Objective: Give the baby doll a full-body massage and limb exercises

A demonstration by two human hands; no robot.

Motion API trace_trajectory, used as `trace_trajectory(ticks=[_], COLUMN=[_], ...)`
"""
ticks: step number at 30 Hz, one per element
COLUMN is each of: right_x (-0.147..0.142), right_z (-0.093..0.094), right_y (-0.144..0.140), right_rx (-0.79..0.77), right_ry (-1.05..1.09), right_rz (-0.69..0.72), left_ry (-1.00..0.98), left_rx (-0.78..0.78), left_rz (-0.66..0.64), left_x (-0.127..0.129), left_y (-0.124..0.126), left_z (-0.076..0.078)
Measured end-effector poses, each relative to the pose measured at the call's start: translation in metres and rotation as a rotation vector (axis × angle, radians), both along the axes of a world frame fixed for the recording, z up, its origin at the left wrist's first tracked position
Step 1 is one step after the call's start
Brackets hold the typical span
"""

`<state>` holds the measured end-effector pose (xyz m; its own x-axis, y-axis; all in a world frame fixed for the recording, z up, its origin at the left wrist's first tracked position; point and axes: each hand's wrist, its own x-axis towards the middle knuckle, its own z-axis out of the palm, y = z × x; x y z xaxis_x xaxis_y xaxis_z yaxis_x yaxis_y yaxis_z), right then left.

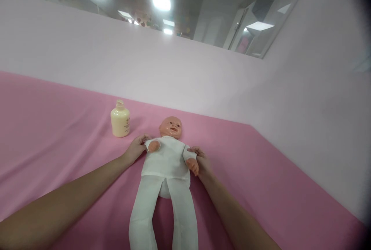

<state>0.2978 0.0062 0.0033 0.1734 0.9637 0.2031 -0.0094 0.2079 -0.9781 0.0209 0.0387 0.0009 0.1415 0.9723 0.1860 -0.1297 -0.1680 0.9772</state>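
Note:
A baby doll (166, 159) with a bald, shiny head lies face up on the pink cover, its legs towards me. White cloth covers its torso, arms and legs. At the doll's upper arm on the left side of the picture, my left hand (138, 148) is closed on the white sleeve; part of its fingers is hidden behind that arm. My right hand (203, 164) wraps the doll's other arm from outside, with fingertips resting over the sleeve and the doll's small hand hanging in front of my palm.
A cream pump bottle (120, 120) stands upright left of the doll's head. The pink cover (72, 126) shows some creases and meets a pale wall (174, 76) behind. Higher up, a glass panel (203, 14) reflects ceiling lights.

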Motion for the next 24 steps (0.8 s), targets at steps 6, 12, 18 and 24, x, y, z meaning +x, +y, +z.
trace_trajectory(ticks=[6,12,18,24], right_x=[-0.004,-0.006,0.002,0.005], right_z=[0.012,0.016,0.005,0.003], right_y=[-0.012,-0.017,-0.009,-0.008], right_rx=[-0.056,0.031,0.02,-0.059], right_ry=[0.031,-0.099,-0.18,-0.242], right_rz=[0.027,-0.008,-0.092,-0.073], left_ry=[0.031,0.132,0.225,0.283], left_rx=[-0.009,0.0,0.02,-0.002], left_rz=[0.102,0.133,0.16,0.147], left_x=[0.003,0.0,0.001,0.0], left_y=[-0.007,-0.004,-0.005,-0.006], left_z=[0.009,0.004,0.004,0.004])
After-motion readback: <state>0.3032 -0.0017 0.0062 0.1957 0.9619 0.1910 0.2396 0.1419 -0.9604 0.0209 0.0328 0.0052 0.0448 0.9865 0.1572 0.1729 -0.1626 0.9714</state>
